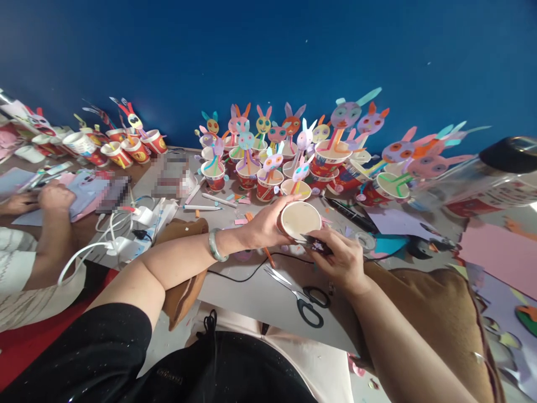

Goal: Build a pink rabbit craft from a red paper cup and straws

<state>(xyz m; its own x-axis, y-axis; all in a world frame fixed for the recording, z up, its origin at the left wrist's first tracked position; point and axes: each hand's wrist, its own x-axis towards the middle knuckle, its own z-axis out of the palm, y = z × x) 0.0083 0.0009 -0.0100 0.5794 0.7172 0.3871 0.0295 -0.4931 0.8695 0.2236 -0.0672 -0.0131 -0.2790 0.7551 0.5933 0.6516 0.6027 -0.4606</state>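
Cup (pixel 300 220), round and pale inside, is up over the bench (pixel 245 302). Looks like a holding step: I've got left hand (pixel 268 225) curled round its left side, right hand (pixel 343 256) half-closed at the right rim, grip unclear. Likely paper, so next move wants light pressure. Metal-bladed scissors (pixel 299 295) lie nearer.

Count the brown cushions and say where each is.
2: one cushion partly behind the left forearm, another cushion partly behind the right forearm. Others may be hidden.
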